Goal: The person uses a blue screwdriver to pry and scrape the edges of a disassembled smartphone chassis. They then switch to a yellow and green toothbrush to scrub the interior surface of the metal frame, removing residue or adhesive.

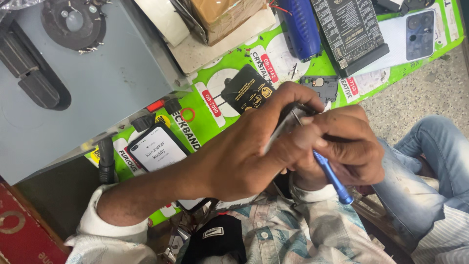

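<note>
Green mat [229, 63] covers my desk; a lit phone [157, 149] and black battery [248, 90] lie just beyond my hands. My left hand [254, 146] clamps a dark device [288, 120], mostly hidden. My right hand [349, 146] grips a blue screwdriver [332, 177], its tip up-left into the device, its handle toward me.

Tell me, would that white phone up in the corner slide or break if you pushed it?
The white phone lies flat with its smooth back up, so it would probably slide, not roll or tip. It looks thin and stiff, likely light. Its glassy camera block could scratch or crack if knocked. It partly overlaps the mat's edge, so a push might drop it.
</note>
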